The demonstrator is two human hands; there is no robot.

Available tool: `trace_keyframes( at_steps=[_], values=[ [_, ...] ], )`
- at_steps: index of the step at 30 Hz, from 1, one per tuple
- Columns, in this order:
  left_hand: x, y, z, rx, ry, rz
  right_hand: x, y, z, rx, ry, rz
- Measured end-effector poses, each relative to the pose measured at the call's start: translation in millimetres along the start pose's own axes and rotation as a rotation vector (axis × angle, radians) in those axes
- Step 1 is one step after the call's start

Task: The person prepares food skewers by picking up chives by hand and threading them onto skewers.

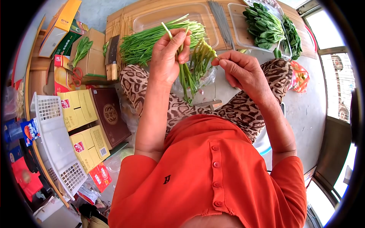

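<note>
My left hand (pixel 169 57) is closed around a few green chives (pixel 185 78), their pale ends sticking up past the fingers and the leaves hanging down. To its right hangs a row of folded chives (pixel 203 57), apparently threaded on a thin skewer. My right hand (pixel 241 72) pinches the skewer's end at the row's right side; most of the skewer is hidden by the chives. Behind my left hand, a big pile of chives (pixel 140 45) lies in and beside a clear plastic tray (pixel 207 17) on the wooden table.
Metal skewers (pixel 221 23) lie beside the tray, bamboo skewers (pixel 123 26) at its left. A cleaver (pixel 112 51) and red scissors (pixel 77 77) are at left, near cardboard boxes (pixel 94 51). Leafy greens (pixel 264 28) fill a right-hand tub. A white basket (pixel 57 133) stands lower left.
</note>
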State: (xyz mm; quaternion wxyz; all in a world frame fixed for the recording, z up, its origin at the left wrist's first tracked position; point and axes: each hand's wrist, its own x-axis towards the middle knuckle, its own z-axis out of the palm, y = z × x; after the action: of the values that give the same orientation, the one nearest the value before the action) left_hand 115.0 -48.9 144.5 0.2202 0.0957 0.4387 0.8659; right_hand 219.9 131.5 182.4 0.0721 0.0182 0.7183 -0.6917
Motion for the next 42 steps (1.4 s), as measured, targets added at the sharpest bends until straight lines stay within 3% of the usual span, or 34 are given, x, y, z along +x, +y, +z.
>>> trace_keyframes(
  at_steps=[18, 34, 42],
  values=[
    [-1.0, 6.8, -10.0, 0.071, -0.119, -0.052, -5.1, -4.3, -3.0, -0.046, -0.021, 0.025],
    [-3.6, 12.1, -14.9, 0.148, -0.105, -0.041, -9.2, -8.6, -2.7, -0.087, -0.024, 0.057],
    [-6.8, 7.2, -11.6, 0.235, -0.101, -0.131, -2.3, -3.5, 0.9, -0.018, -0.048, 0.076]
  ],
)
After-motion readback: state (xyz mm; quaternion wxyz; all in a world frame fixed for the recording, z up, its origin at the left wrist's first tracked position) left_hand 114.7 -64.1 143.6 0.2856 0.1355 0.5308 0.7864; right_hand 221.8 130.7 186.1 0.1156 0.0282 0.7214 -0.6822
